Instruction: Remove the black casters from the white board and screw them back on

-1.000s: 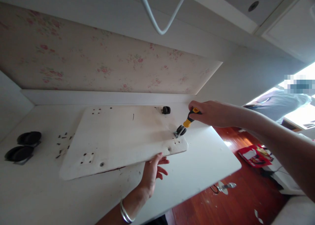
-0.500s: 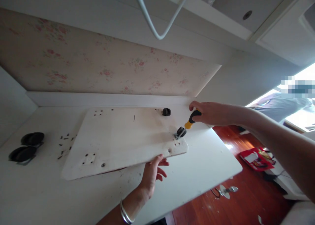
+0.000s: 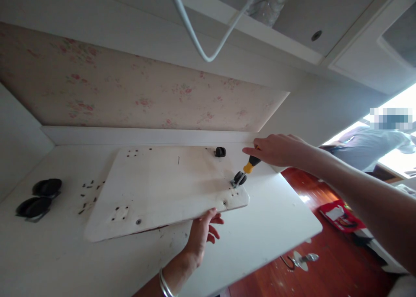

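Observation:
A white board [image 3: 162, 188] with rounded corners and groups of screw holes lies on the white desk. At its near edge is my left hand [image 3: 202, 232], thumb on the rim and the other fingers loosely curled below it. My right hand [image 3: 271, 150] is closed around a screwdriver [image 3: 250, 164] with a yellow and black handle. Its shaft slants down beside a black caster [image 3: 240, 178] to the metal mounting plate at the board's right end. The tip is too small to make out clearly. A second caster [image 3: 220, 152] stands near the board's far right corner.
Two loose casters [image 3: 47, 187] and several dark screws [image 3: 87, 193] lie left of the board. A white cable [image 3: 208, 56] hangs overhead, below a cabinet. Beyond the desk's right edge, a red case [image 3: 341, 217] is on the floor. A person [image 3: 364, 145] is in the background.
My right hand has turned on the screwdriver handle, its thumb now pointing left. The camera view has shifted slightly. My left hand stays at the board's edge.

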Demonstrator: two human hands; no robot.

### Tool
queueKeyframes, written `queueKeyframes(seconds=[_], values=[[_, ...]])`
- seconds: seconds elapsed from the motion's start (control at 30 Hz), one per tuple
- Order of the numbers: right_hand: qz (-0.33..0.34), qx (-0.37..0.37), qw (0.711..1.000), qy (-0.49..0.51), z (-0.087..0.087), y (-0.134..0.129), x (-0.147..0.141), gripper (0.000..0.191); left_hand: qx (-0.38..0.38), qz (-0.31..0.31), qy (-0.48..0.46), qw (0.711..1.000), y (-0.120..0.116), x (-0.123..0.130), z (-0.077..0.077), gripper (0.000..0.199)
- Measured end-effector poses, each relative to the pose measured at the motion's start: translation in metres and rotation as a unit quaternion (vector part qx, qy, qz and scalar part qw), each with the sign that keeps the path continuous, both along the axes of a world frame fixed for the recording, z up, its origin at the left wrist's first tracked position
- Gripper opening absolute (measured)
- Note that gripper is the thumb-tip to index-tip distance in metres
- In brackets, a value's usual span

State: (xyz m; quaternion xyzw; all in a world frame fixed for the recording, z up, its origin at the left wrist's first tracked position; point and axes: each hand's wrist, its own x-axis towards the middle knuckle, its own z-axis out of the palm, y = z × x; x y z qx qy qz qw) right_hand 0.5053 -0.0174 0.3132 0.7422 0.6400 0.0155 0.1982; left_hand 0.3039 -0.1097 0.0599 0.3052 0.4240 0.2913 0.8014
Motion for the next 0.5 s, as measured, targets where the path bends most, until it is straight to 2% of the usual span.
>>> queueKeyframes(seconds=[0.17,0.23,0.3,0.37,0.5], values=[[0.076,-0.07,0.99,0.098,0.0041,0.0008,0.0011,0.033,-0.002,-0.005,-0.001,1.0,0.0011,-0.0018,0.0032,0.055],[0.053,-0.067,0.994,0.07,0.0046,0.001,0.0008,0.038,-0.004,-0.006,-0.001,1.0,0.0015,-0.0023,0.0043,0.055],[0.01,-0.034,0.999,0.0,0.003,0.0018,0.0007,0.052,-0.004,-0.009,-0.001,1.0,0.0016,-0.0028,0.0045,0.055],[0.0,-0.013,0.999,-0.032,0.0014,0.0023,0.0007,0.059,-0.001,-0.011,-0.001,1.0,0.0015,-0.0032,0.0042,0.054],[0.052,-0.074,0.994,0.059,0.0047,0.0004,-0.002,0.038,0.005,-0.013,0.0,1.0,0.0015,-0.004,0.0044,0.053]])
